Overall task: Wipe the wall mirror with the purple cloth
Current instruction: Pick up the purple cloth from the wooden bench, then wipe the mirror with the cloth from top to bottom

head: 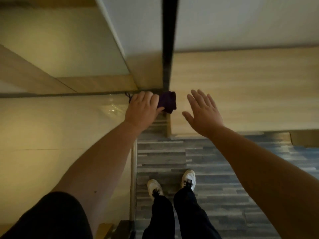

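My left hand [142, 109] is shut on a bunched dark purple cloth [168, 102]. It presses the cloth at the lower right corner of the wall mirror [69, 49], where the mirror's bottom edge meets a black vertical strip [168, 49]. The mirror reflects pale walls and wood trim. To the right, my right hand [203, 112] hangs open with fingers spread in front of a light wooden wall panel [241, 92]. It holds nothing and is apart from the cloth.
A glossy beige surface [60, 135] runs below the mirror on the left, edged by a metal strip [133, 169]. Grey striped flooring [215, 161] lies underfoot, with my white shoes [189, 179] and dark trousers on it. The view is dim and slightly blurred.
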Motion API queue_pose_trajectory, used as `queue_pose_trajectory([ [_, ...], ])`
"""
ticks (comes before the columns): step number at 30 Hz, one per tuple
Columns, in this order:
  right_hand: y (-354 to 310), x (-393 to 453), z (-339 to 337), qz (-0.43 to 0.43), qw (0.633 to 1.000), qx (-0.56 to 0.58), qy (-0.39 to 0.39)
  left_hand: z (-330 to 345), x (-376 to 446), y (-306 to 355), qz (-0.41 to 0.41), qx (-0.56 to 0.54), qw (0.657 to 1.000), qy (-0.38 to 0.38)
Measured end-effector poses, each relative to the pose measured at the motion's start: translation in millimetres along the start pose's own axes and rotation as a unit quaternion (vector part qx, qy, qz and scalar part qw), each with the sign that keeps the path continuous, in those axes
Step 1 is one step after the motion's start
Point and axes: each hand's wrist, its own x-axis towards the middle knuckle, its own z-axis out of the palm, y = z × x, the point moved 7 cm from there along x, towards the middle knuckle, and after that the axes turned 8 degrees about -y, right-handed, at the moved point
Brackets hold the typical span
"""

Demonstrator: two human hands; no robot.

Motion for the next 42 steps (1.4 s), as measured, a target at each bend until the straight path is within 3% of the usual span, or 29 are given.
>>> queue_pose_trajectory([
  [6, -139, 5, -110, -0.089, 0.994, -0.026, 0.066, -123, -52, -120, -0.112, 0.055, 0.989, 0.078],
  [17, -345, 20, -308, -0.204, 0.947, -0.091, 0.229, -332, -125, -308, -0.208, 0.161, 0.945, 0.196],
  [30, -473, 61, -592, -0.257, 0.826, -0.152, 0.478, -569, -65, -479, -0.219, 0.27, 0.86, 0.375],
  [37, -528, 46, -744, -0.258, 0.749, -0.182, 0.582, -705, -41, -547, -0.208, 0.316, 0.801, 0.463],
  [42, -567, 35, -820, -0.235, 0.721, -0.195, 0.622, -770, -29, -576, -0.18, 0.35, 0.773, 0.498],
])
